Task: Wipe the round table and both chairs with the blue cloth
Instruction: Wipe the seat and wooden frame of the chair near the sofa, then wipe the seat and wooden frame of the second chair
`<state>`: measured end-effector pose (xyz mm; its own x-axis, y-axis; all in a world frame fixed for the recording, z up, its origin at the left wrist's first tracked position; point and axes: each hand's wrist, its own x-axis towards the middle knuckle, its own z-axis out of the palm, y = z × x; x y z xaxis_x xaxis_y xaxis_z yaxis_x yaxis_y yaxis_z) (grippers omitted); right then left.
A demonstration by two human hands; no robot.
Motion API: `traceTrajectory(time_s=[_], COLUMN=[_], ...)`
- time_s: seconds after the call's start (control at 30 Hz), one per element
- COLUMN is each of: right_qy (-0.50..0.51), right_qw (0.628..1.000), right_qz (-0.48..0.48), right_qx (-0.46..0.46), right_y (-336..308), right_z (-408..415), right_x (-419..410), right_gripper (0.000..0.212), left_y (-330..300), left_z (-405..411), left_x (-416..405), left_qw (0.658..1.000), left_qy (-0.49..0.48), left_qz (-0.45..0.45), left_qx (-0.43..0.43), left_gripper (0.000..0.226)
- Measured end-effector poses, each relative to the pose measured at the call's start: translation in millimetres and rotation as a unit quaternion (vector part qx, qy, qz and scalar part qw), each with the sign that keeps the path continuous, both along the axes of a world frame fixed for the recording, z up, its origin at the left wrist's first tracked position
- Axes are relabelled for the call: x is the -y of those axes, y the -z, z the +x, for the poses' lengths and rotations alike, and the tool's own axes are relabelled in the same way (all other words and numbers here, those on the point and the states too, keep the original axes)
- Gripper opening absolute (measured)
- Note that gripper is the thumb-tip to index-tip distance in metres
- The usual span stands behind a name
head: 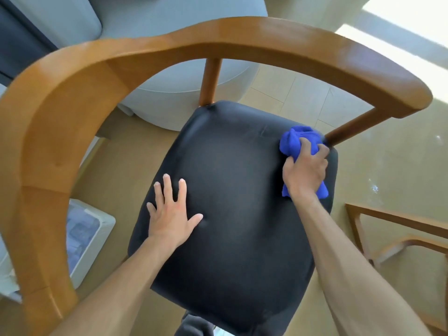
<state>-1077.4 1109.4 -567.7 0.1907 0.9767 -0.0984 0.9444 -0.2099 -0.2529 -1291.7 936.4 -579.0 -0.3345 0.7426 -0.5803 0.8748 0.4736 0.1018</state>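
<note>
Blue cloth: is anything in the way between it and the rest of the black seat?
Only the left hand, pressed flat on the black seat. The right hand holds the blue cloth at the seat's far right corner.

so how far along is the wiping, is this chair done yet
Not yet. In hand: the right hand grips the bunched blue cloth against the far right corner of the black seat, while the left hand lies flat on the seat. The curved wooden backrest shows no sign either way. The round table and a second chair aren't identifiable here, so their state can't be judged.
</note>
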Motion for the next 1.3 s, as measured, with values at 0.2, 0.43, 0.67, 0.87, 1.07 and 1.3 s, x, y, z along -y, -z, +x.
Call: traceTrajectory(time_s=[0.2, 0.43, 0.67, 0.87, 1.07, 1.3], right_qy=[-0.292, -0.395, -0.218, 0.001, 0.151, 0.265], right_qw=[0.955, 0.916, 0.952, 0.95, 0.933, 0.878], right_qz=[0.008, 0.067, -0.209, -0.207, -0.095, 0.053], right_qx=[-0.048, -0.024, -0.044, -0.234, -0.314, -0.396], right_y=[-2, 1, -38, -124, -222, -301], right_z=[-115, -41, 48, 108, 175, 249], right_x=[85, 119, 156, 190, 243, 297], right_gripper=[0.04, 0.045, 0.052, 0.046, 0.044, 0.045], left_y=[-2, -11, -58, -133, -219, -319], left_z=[-3, -7, 28, 106, 217, 344], left_x=[3, 6, -2, -15, -8, 21], left_qw=[0.998, 0.998, 0.995, 0.982, 0.947, 0.865], left_qy=[-0.039, -0.041, -0.013, 0.082, 0.138, 0.106], left_qz=[0.029, 0.021, -0.074, -0.097, -0.092, -0.1], left_qx=[0.041, 0.032, 0.066, 0.14, 0.275, 0.48], left_gripper=[0.096, 0.092, 0.071, 0.059, 0.045, 0.011])
